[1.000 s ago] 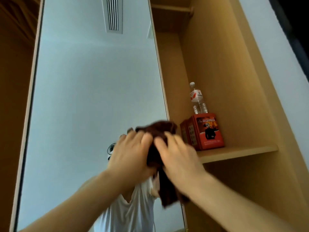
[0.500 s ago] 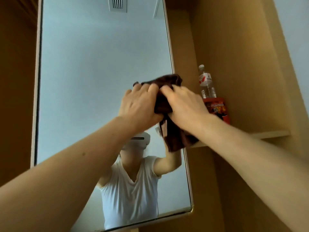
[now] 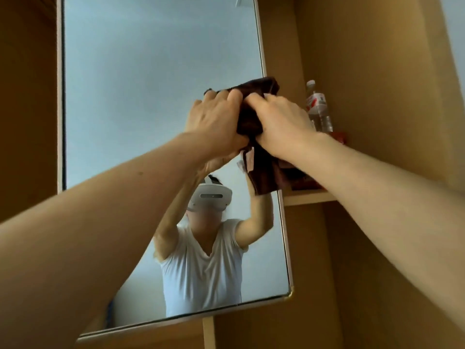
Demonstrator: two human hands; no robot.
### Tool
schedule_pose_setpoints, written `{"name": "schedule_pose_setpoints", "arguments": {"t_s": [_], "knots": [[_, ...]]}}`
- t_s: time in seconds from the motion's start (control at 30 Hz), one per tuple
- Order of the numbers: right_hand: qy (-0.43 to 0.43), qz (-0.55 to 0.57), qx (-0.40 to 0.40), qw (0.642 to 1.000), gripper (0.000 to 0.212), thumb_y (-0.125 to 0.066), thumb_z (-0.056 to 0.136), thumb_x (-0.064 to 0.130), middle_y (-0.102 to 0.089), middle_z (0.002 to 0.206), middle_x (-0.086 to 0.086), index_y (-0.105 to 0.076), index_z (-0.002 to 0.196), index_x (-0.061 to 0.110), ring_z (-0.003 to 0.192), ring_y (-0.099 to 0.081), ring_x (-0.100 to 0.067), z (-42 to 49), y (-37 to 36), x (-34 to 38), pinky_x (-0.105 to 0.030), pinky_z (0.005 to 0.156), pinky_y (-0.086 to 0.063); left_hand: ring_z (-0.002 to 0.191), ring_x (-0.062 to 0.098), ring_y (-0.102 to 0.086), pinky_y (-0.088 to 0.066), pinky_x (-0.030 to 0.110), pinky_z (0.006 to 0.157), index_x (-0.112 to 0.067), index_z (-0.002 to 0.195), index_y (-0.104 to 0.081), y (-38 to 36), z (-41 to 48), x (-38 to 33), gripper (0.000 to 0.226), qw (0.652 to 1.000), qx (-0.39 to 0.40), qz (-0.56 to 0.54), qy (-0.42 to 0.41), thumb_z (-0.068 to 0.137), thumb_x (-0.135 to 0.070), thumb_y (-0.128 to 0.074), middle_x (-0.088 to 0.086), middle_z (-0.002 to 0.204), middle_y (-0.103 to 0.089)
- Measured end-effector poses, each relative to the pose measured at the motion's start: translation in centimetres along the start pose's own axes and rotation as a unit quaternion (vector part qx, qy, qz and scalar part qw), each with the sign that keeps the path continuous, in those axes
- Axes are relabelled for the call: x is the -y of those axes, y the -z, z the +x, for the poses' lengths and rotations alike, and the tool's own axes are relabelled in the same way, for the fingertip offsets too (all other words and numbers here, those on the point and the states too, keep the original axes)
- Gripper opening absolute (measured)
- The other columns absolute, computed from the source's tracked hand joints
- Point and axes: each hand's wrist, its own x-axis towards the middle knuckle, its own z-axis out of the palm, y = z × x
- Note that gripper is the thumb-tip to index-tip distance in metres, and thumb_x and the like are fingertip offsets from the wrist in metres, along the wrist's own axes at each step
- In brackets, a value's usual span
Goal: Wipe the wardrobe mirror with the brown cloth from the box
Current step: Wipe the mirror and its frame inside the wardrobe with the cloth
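Left grip: the left hand (image 3: 216, 122) was curled shut over the left part of the brown cloth (image 3: 251, 117), fingers bent over its top fold.
Right grip: the right hand (image 3: 281, 122) was closed on the right part of the same cloth, knuckles just beside those of the left.
Cloth position: it sat bunched between the 2 hands, a crest showing above the fingers and a loose tail hanging below the wrists.
Cloth look: dark brown, soft and creased, with a small pale tag at the edge of the tail.
Mirror: the cloth was held at the right edge of the wardrobe mirror (image 3: 151, 84); whether it touched the glass could not be told.
Shelf: a plastic bottle (image 3: 318, 107) stood on the wooden shelf (image 3: 307, 197), beside a red box (image 3: 338, 137) mostly hidden by the right arm.
Writing: the bottle's red and white label was too blurred to read.
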Motion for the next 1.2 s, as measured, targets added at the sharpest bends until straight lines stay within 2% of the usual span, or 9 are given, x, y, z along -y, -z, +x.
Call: {"name": "schedule_pose_setpoints", "arguments": {"t_s": [0.2, 0.47, 0.67, 0.73, 0.87, 0.93, 1.0, 1.1, 1.2], "knots": [[0.060, 0.003, -0.003, 0.998, 0.049, -0.056, 0.089, 0.021, -0.045, 0.129, -0.008, -0.034, 0.132, 0.021, 0.116, -0.044, -0.029, -8.0, -1.9, 1.4, -0.039, 0.077, -0.047, 0.100, 0.026, -0.050, -0.037, 0.033, 0.079, -0.017, 0.103, -0.045, -2.3, -6.1, -0.1, 0.046, 0.996, 0.003, -0.011, -0.092, 0.071, -0.044, -0.064, 0.000, 0.105, -0.055], [-0.008, 0.027, -0.009, 1.000, 0.046, -0.060, 0.085, 0.012, -0.053, 0.120, -0.008, -0.041, 0.126, 0.020, 0.111, -0.047, -0.033, 1.8, -0.2, -0.4, -0.037, 0.069, -0.037, 0.112, 0.029, -0.044, -0.033, 0.034, 0.084, -0.014, 0.113, -0.043, 0.5, 1.8, -0.1, 0.052, 1.000, -0.001, 0.008, 0.013, 0.073, -0.039, -0.066, 0.005, 0.117, -0.054], [0.049, 0.029, -0.004, 0.998, 0.059, -0.069, 0.067, 0.005, -0.048, 0.131, -0.024, -0.049, 0.122, 0.010, 0.119, -0.047, -0.041, -10.2, -3.7, 2.9, -0.047, 0.084, -0.048, 0.091, 0.035, -0.055, -0.041, 0.037, 0.070, -0.014, 0.097, -0.050, -2.8, -9.9, -0.3, 0.044, 0.998, -0.007, -0.043, -0.048, 0.066, -0.045, -0.054, 0.008, 0.097, -0.060], [0.059, 0.003, 0.027, 0.998, 0.065, -0.075, 0.058, 0.011, -0.054, 0.122, -0.027, -0.048, 0.116, 0.009, 0.109, -0.054, -0.044, -15.8, -5.3, 4.3, -0.049, 0.079, -0.052, 0.073, 0.033, -0.054, -0.045, 0.039, 0.060, -0.014, 0.086, -0.048, -4.5, -15.2, -0.8, 0.040, 0.994, -0.006, -0.051, -0.099, 0.061, -0.045, -0.052, 0.007, 0.081, -0.056], [0.101, -0.002, 0.131, 0.986, 0.076, -0.090, 0.046, 0.022, -0.056, 0.107, -0.019, -0.045, 0.106, 0.012, 0.092, -0.058, -0.036, -20.4, -5.6, 4.9, -0.039, 0.057, -0.056, 0.067, 0.024, -0.048, -0.044, 0.038, 0.058, -0.020, 0.085, -0.037, -6.0, -20.5, -1.4, 0.049, 0.985, 0.070, -0.050, -0.148, 0.056, -0.045, -0.068, 0.000, 0.075, -0.050], [0.112, -0.010, 0.141, 0.984, 0.077, -0.090, 0.044, 0.027, -0.054, 0.103, -0.015, -0.044, 0.103, 0.015, 0.088, -0.056, -0.033, -18.6, -4.7, 4.2, -0.036, 0.046, -0.052, 0.065, 0.028, -0.050, -0.045, 0.037, 0.055, -0.018, 0.085, -0.038, -5.6, -19.3, -0.8, 0.039, 0.983, 0.064, -0.059, -0.161, 0.061, -0.043, -0.056, 0.003, 0.074, -0.051], [0.108, -0.034, 0.123, 0.986, 0.074, -0.087, 0.051, 0.029, -0.049, 0.109, -0.013, -0.042, 0.109, 0.017, 0.096, -0.052, -0.033, -15.3, -3.7, 3.7, -0.036, 0.047, -0.047, 0.072, 0.033, -0.055, -0.045, 0.038, 0.058, -0.014, 0.090, -0.042, -4.5, -16.3, 0.0, 0.038, 0.986, 0.048, -0.040, -0.156, 0.064, -0.039, -0.054, 0.009, 0.081, -0.057], [0.078, -0.031, 0.069, 0.994, 0.060, -0.070, 0.077, 0.026, -0.035, 0.126, -0.012, -0.037, 0.126, 0.019, 0.117, -0.037, -0.033, -8.3, -2.3, 3.3, -0.040, 0.062, -0.037, 0.105, 0.037, -0.050, -0.040, 0.041, 0.078, -0.010, 0.110, -0.048, -1.8, -10.6, 1.2, 0.050, 0.997, 0.064, -0.004, -0.052, 0.072, -0.036, -0.068, 0.013, 0.113, -0.057], [0.048, 0.005, 0.054, 0.997, 0.055, -0.064, 0.082, 0.024, -0.035, 0.129, -0.014, -0.036, 0.129, 0.019, 0.119, -0.035, -0.035, -4.6, -1.5, 3.9, -0.041, 0.069, -0.038, 0.110, 0.033, -0.046, -0.033, 0.037, 0.077, -0.011, 0.113, -0.045, 0.3, -7.4, 2.0, 0.050, 0.998, 0.065, 0.002, -0.006, 0.077, -0.039, -0.065, 0.010, 0.116, -0.054]]}}
